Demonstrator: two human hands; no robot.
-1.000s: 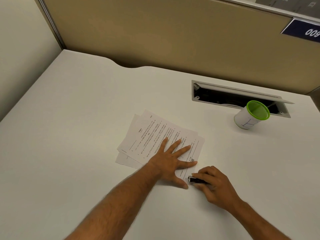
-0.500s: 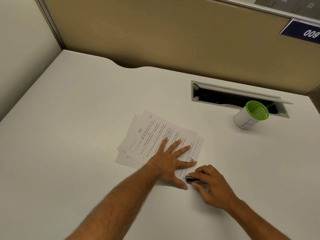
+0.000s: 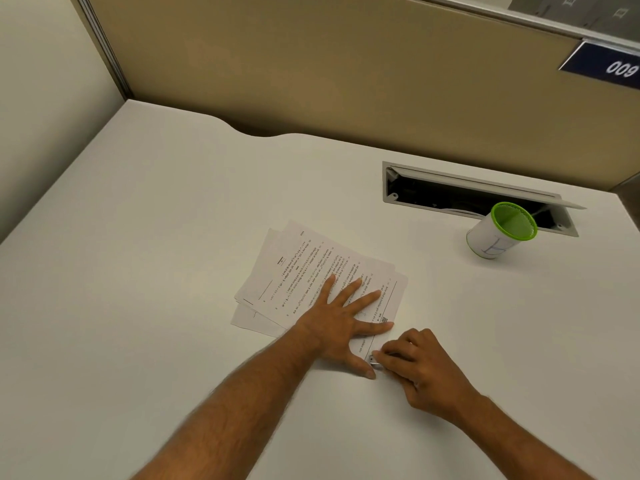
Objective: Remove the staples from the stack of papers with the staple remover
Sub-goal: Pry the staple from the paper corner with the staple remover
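A stack of printed papers (image 3: 298,268) lies slightly fanned in the middle of the white desk. My left hand (image 3: 343,320) rests flat on its near right part, fingers spread, pressing it down. My right hand (image 3: 419,368) is closed around a small dark staple remover (image 3: 373,360); only its metal tip shows, touching the near corner of the stack beside my left thumb. The staple itself is too small to make out.
A white cup with a green rim (image 3: 498,232) stands at the right, in front of an open cable slot (image 3: 460,195) in the desk (image 3: 138,271). A tan partition wall (image 3: 311,64) closes the back; a wall borders the left.
My right hand has slid a little left with the staple remover, bringing its tip against the near corner of the stack. My left hand has stayed in place.
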